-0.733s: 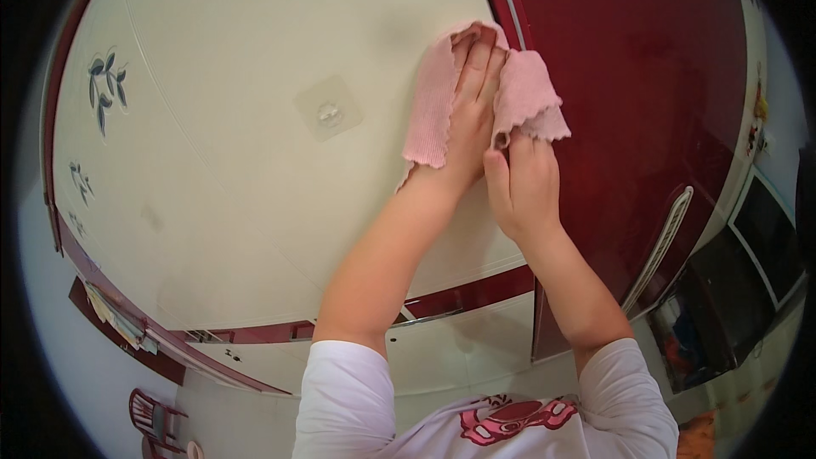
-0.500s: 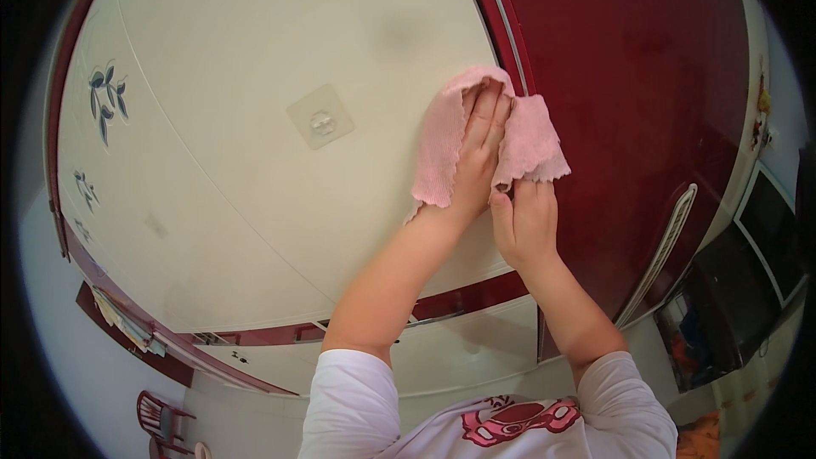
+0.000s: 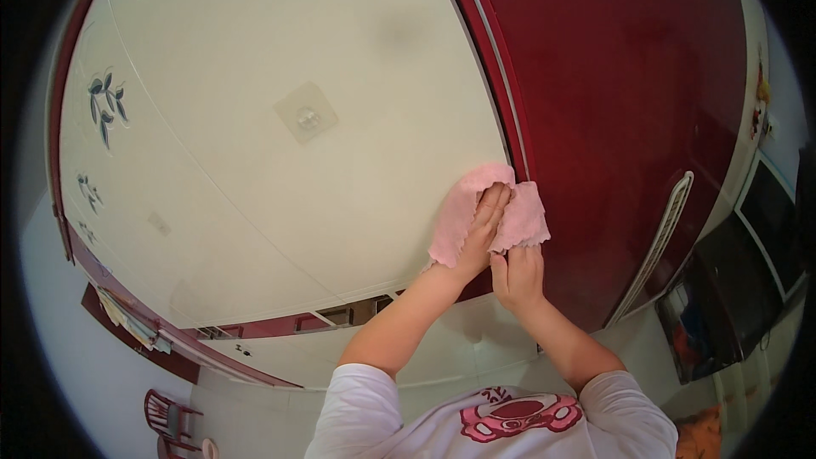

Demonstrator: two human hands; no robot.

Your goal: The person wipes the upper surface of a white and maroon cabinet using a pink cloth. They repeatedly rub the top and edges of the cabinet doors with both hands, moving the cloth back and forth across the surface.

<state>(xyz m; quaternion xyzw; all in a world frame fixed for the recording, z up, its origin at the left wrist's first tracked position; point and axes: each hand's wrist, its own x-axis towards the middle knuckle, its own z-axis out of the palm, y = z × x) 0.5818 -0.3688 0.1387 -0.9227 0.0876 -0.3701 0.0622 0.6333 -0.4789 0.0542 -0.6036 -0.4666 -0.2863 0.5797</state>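
Note:
A pink cloth [image 3: 456, 217] lies against the seam between a cream door panel [image 3: 365, 161] and a glossy dark red panel [image 3: 612, 102]. Flattened over its middle is my left hand [image 3: 481, 225], fingers together, with the cloth bunched around it on both sides and folded by the fingertips. Just below and to the right, my right hand [image 3: 519, 280] has its fingers tucked beneath the cloth's lower right edge, fingertips hidden, thumb alongside. A silver strip [image 3: 488, 17] runs down the seam above the cloth.
A clear square adhesive hook [image 3: 307, 115] sticks to the cream panel. A pale ribbed handle [image 3: 653, 246] stands out on the red panel. Low at right is a dark cabinet [image 3: 722, 289] with a screen [image 3: 772, 212]; a reddish chair [image 3: 166, 415] is at lower left.
Both hands and the pink cloth have slid down along the seam, staying pressed to it. More of the silver strip shows above them.

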